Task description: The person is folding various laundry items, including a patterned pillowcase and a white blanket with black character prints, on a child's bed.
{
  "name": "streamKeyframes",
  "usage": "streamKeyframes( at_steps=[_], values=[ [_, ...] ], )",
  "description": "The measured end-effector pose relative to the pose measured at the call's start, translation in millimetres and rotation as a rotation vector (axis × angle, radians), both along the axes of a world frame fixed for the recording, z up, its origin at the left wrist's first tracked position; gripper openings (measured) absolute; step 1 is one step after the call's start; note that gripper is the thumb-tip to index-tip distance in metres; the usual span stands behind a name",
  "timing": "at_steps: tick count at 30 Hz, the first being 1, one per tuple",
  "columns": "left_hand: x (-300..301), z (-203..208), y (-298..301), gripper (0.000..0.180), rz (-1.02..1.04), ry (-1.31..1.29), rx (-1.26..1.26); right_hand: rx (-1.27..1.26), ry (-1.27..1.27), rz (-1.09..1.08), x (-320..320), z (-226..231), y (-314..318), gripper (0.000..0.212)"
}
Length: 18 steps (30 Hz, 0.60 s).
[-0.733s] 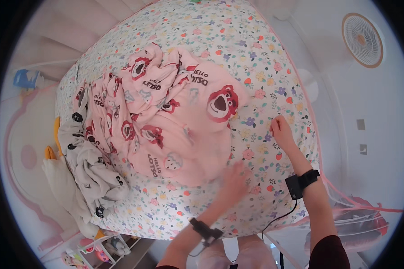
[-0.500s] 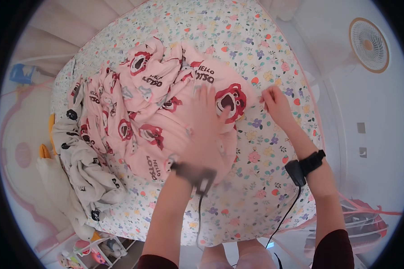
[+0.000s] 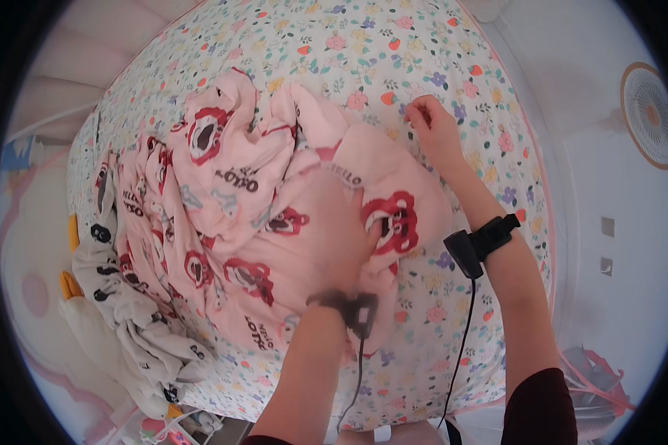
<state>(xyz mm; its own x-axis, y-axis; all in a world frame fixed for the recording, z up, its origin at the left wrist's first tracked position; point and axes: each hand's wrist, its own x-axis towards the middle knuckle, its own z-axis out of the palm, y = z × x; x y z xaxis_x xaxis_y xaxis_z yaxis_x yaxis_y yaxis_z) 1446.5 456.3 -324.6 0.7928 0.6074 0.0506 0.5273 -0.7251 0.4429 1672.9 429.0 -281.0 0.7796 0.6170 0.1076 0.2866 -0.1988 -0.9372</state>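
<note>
A pale pink blanket [image 3: 312, 252] printed with red bear faces and dark lettering lies rumpled on the bed, bunched in folds at its left and far side. My left hand [image 3: 341, 237] is on its right part, slightly blurred, thumb and fingers apart, next to a bear face near the right edge. Past the blanket's far right edge, my right hand [image 3: 434, 130] hovers over or rests on the floral sheet [image 3: 393, 59]. Its fingers are curled in, and nothing shows in them. Each wrist wears a black strapped device with a cable.
A grey-white cloth with dark animal prints [image 3: 141, 319] lies crumpled along the bed's left side, beside a white plush toy with orange parts [image 3: 89, 326]. On the right wall is a round fan [image 3: 652, 115]. Toys on a shelf [image 3: 193, 424] show at the lower left.
The view has shifted. My left hand has moved nearer along the blanket's right part. My right hand has gone farther away, past the blanket's edge, and the blanket's right part is folded differently.
</note>
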Motion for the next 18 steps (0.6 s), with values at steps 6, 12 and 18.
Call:
streamKeyframes(
  at_steps=[6, 12, 18],
  values=[
    [-7, -20, 17, 0.058, -0.045, -0.071, 0.031, -0.046, -0.151, 0.08, 27, -29, 54, 0.011],
    [-4, -34, 14, 0.059, -0.015, -0.112, -0.024, -0.19, -0.111, 0.099, 35, -36, 59, 0.015],
    [-6, -32, 14, 0.056, -0.006, -0.094, -0.025, -0.247, -0.257, 0.156, 36, -33, 67, 0.014]
  ],
)
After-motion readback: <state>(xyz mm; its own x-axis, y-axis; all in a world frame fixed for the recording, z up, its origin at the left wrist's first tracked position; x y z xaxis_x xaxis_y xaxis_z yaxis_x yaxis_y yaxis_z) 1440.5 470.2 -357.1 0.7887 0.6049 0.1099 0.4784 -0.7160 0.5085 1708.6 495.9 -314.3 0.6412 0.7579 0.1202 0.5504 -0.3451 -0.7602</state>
